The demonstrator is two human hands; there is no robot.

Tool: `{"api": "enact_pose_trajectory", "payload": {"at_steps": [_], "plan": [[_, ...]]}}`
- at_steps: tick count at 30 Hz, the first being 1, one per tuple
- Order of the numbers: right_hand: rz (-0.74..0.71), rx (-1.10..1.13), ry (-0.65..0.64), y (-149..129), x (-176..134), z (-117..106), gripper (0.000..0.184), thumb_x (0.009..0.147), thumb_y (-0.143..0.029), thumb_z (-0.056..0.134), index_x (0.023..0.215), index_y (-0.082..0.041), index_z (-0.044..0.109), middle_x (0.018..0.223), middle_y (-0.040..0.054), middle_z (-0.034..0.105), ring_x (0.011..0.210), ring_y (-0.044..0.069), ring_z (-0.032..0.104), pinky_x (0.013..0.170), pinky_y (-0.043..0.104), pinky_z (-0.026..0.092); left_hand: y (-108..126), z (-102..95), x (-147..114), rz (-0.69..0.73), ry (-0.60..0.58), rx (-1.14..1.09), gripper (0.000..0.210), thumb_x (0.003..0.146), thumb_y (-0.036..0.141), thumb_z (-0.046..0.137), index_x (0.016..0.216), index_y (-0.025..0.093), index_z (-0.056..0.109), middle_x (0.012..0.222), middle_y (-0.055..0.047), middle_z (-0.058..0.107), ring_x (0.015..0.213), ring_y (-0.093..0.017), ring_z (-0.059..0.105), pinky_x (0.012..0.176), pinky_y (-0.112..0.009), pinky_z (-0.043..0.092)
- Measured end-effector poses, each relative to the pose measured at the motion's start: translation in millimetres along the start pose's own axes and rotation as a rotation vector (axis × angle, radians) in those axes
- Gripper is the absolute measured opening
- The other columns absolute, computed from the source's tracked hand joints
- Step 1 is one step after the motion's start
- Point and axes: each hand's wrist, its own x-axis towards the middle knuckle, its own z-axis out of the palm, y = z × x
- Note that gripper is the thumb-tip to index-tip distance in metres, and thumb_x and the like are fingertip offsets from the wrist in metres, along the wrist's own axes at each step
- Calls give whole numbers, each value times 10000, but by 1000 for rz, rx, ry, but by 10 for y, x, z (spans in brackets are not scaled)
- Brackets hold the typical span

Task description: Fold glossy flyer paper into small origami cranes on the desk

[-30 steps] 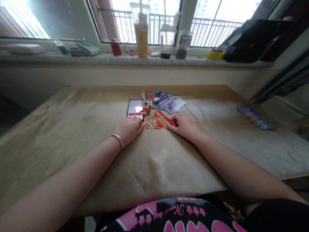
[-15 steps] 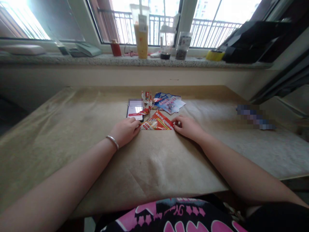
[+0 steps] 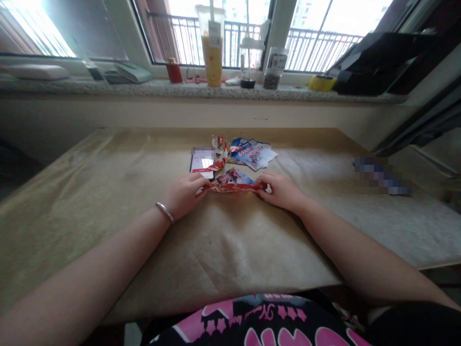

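A colourful printed leaflet (image 3: 236,177) lies near the middle of the table, partly folded. Its red and orange band runs along the near edge, and a blue and pink picture shows behind that band. My left hand (image 3: 185,192) pinches the leaflet's left end, while the fingers of my right hand (image 3: 279,189) are closed on its right end. Just beyond it lies a twisted, folded red and white paper piece (image 3: 219,161), partly over a phone (image 3: 202,162) with a lit screen. Fanned out to the right is a stack of blue leaflets (image 3: 254,153).
A tan cover spreads over the table (image 3: 230,230). At the far right lies a blurred bluish item (image 3: 382,176). Along the windowsill (image 3: 180,89) stand a tall yellow-filled cup (image 3: 212,57), a red container (image 3: 174,71), clear containers and a yellow tape roll (image 3: 321,83).
The leaflet lay flat with its red and orange printed side up. Now its near edge is raised into a narrow band, and a blue picture shows. Both hands kept hold of the ends.
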Motion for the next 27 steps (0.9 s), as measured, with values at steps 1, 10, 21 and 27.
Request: {"api": "enact_pose_trajectory", "payload": {"at_steps": [1, 10, 21, 27], "plan": [[-42, 14, -18, 9, -5, -7, 84, 773, -150, 576, 835, -180, 625, 827, 37, 617, 732, 138, 558, 658, 244, 422, -4, 0, 2, 50, 3, -23, 197, 899, 250, 477, 881, 166, 653, 899, -68, 652, 803, -177, 587, 732, -287, 459], [-185, 43, -175, -35, -5, -69, 198, 735, -122, 619, 916, -196, 649, 892, 47, 652, 826, 167, 599, 740, 278, 466, 35, -45, 4, 333, -14, 24, 247, 947, 229, 436, 978, 262, 679, 987, -5, 699, 881, -177, 587, 800, -328, 413], [-256, 50, -212, 2, -11, -49, 214, 796, -356, 678, 956, -221, 722, 991, 76, 672, 931, 197, 615, 847, 344, 488, 165, -104, 24, 458, -145, -27, 290, 958, 239, 424, 1147, 270, 642, 1155, -28, 667, 988, -185, 594, 869, -343, 466], [-278, 37, -229, -72, -8, -41, 175, 803, -331, 668, 937, -244, 738, 967, 63, 666, 894, 180, 615, 825, 327, 490, 203, -121, 33, 490, -181, -142, 305, 933, 209, 440, 1142, 265, 654, 1170, -53, 656, 1026, -199, 588, 891, -363, 503]]}}
